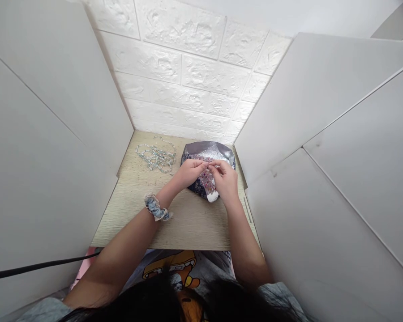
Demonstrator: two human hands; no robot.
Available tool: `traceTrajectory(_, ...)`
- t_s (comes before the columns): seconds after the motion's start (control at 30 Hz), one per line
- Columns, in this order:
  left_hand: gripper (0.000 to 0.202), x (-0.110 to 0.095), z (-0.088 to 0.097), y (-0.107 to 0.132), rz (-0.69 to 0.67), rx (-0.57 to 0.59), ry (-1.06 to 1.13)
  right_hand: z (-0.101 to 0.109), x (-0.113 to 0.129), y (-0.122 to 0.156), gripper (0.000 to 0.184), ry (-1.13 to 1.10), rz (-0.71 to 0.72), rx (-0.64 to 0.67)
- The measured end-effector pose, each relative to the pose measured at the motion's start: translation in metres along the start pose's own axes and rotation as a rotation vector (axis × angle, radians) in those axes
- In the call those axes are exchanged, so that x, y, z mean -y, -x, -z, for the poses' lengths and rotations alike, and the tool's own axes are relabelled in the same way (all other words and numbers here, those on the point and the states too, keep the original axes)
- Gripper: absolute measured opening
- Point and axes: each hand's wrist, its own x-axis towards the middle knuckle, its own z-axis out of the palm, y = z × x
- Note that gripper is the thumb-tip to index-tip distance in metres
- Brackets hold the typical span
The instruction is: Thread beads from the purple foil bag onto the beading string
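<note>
Over a bag with a silvery lining (pixel 221 152) and a dark patterned outside, my two hands meet at the fingertips. The bag lies open and holds many small pink and clear beads (pixel 205 183), with a white piece (pixel 212 197) at its near edge. My left hand (pixel 190 172) is closed in a pinch, thumb against finger. My right hand (pixel 226 179) pinches too, right beside the left fingertips. Whatever is between the fingers is too small to make out. To the left of the bag, a long pale green and white beaded string (pixel 157 156) lies in loose loops.
The light wooden tabletop (pixel 188 228) is hemmed in by white panels, the left panel (pixel 70 112) and the right panel (pixel 289 112). A white brick-patterned wall (pixel 188 76) rises behind it. A black cord (pixel 43 264) crosses at the lower left.
</note>
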Motion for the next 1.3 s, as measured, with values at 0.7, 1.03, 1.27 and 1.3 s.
traceTrajectory(0.7, 0.026, -0.006, 0.006, 0.002, 0.077, 0.167, 0.204, 0.001, 0.003, 0.001, 0.010, 0.042, 0.215, -0.011)
traceTrajectory(1.03, 0.013, 0.001, 0.024, 0.002, 0.004, 0.246, 0.598, 0.005, 0.001, 0.000, 0.013, -0.063, 0.036, -0.207)
traceTrajectory(1.27, 0.015, -0.010, 0.043, 0.007, 0.008, 0.075, 0.704, 0.013, -0.004, -0.006, 0.019, -0.332, -0.148, -0.398)
traceTrajectory(1.3, 0.017, -0.011, 0.046, 0.008, 0.008, 0.035, 0.704, 0.014, -0.004, -0.006, 0.019, -0.355, -0.164, -0.412)
